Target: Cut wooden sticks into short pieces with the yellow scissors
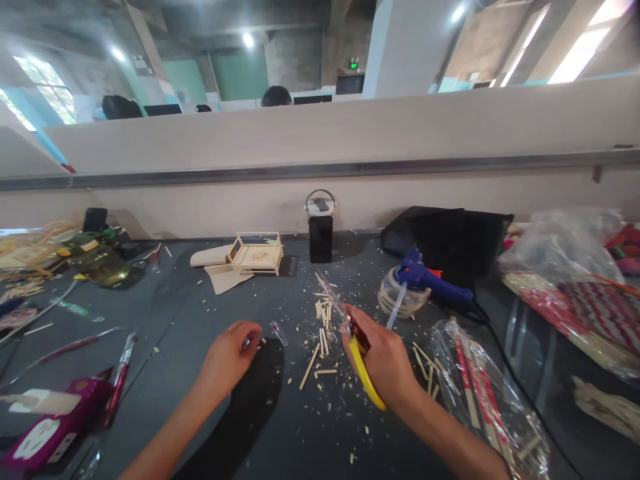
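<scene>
My right hand (383,353) is wrapped round yellow-handled scissors (367,380), whose blades point forward and left above the tabletop. Under and beside the blades lie several short cut wooden sticks (324,341) among pale chips. To their left, my left hand (227,353) hovers near the table with its fingers curled in and the fingertips close to the thumb. Whether anything small sits between them is hidden. A small clear plastic piece (279,333) lies just right of that hand. Farther back stands a little wooden stick frame (257,257), like a miniature bed.
A blue glue gun (425,277) rests on a round clear container (390,297), its black cable running right. A phone (321,239) stands upright at the back. Plastic-wrapped sticks (480,387) lie right; a purple box (60,420) lies left. A low partition (320,137) runs behind.
</scene>
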`<state>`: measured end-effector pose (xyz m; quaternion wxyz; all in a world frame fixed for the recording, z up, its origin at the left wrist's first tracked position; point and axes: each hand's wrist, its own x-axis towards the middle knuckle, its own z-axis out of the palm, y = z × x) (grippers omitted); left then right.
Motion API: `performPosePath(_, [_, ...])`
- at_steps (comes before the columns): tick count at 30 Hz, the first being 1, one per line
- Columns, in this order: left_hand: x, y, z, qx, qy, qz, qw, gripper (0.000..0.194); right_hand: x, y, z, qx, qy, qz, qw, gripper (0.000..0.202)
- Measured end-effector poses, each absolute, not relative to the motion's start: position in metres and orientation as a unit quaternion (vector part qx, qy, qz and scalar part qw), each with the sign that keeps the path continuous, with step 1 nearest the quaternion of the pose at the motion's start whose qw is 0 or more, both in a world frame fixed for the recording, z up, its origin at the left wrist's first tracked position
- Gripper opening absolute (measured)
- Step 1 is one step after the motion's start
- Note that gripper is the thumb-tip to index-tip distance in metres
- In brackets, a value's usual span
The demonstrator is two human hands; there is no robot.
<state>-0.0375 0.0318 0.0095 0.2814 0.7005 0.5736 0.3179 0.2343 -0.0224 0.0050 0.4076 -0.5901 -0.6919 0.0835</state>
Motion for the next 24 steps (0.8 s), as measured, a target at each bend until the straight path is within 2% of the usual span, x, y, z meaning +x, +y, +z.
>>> performPosePath(4, [-0.043, 0.032, 0.023, 0.702, 0.575, 0.329, 0.262, 0.012, 0.234, -0.022, 0.002, -0.589, -0.695, 0.081, 0.405, 0.037])
performPosePath(6, [-0.041, 0.034, 0.036, 0.66, 0.579, 0.373, 0.299, 0.006, 0.233, -0.022, 0.001, -0.588, -0.697, 0.082, 0.403, 0.037])
performPosePath(8, [-0.035, 0.037, 0.05, 0.566, 0.573, 0.432, 0.405, 0.01, 0.233, -0.022, 0.001, -0.588, -0.698, 0.082, 0.401, 0.037])
performPosePath(13, [0.002, 0.047, 0.065, 0.29, 0.434, 0.545, 0.656, 0.027, 0.232, -0.023, -0.001, -0.589, -0.7, 0.085, 0.394, 0.035])
performPosePath(17, [0.049, 0.042, 0.053, 0.226, 0.395, 0.514, 0.727, 0.032, 0.232, -0.022, -0.005, -0.587, -0.701, 0.088, 0.395, 0.034])
performPosePath(24, [0.096, 0.034, 0.033, 0.197, 0.359, 0.443, 0.797, 0.027, 0.233, -0.02, -0.008, -0.579, -0.702, 0.09, 0.404, 0.036])
